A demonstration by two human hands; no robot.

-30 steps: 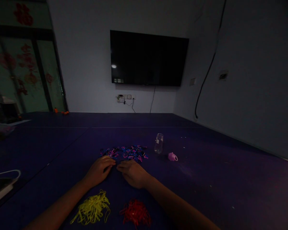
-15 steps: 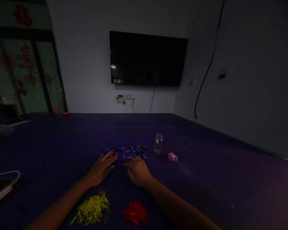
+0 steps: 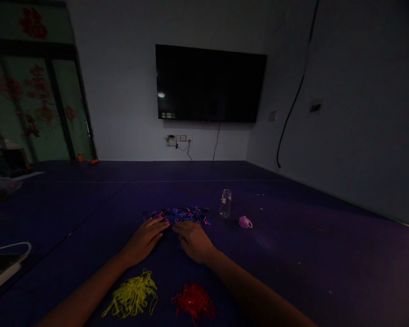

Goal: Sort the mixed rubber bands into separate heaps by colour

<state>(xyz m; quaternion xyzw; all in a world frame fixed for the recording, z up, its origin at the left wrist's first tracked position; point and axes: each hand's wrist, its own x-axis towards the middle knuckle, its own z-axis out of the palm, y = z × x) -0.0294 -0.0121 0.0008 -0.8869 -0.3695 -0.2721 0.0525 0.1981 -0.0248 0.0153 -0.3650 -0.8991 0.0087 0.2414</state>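
A mixed pile of small pink, blue and black elastic bands (image 3: 191,213) lies on the dark blue surface (image 3: 129,200). At its near left edge rests my left hand (image 3: 146,238), fingers stretched out flat over a few bands. My right hand (image 3: 194,238) is at the pile's near right side, palm down, fingers pointing left and thumb apart; I see nothing held in it. Only a narrow gap separates the two hands' fingertips. Close to me, between my forearms, are a heap of yellow elastic bands (image 3: 132,295) and a heap of red elastic bands (image 3: 193,300).
Right of the pile stands a clear bottle (image 3: 225,204), with a pink lid (image 3: 245,222) with a ring handle beside it. At the left edge is a white-edged object (image 3: 3,277). A television (image 3: 211,84) hangs on the far wall.
My right hand's fingers have straightened from a more curled pose and shifted slightly left, towards my left hand. My left hand has barely moved.
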